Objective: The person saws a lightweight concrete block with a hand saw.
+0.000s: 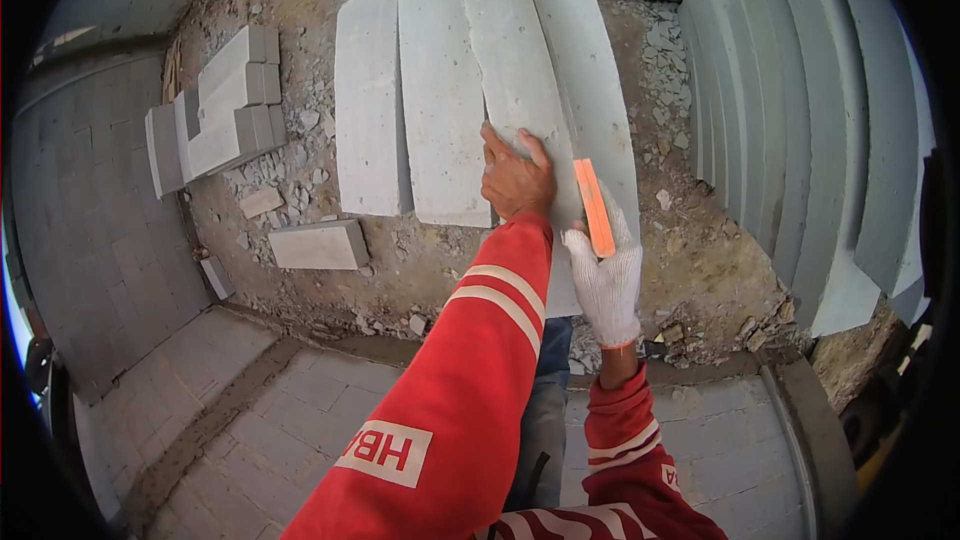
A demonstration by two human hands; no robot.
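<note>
One sleeve reads "HBA" (gloved hand holding orange bar).

Free ground lies open between the flat blocks and the standing slabs (a barrier rightward).

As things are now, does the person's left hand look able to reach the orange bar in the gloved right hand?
Probably yes. The left hand rests on a pale block near the orange bar, whose far end sticks out of the right hand, and nothing visible stands between.
</note>
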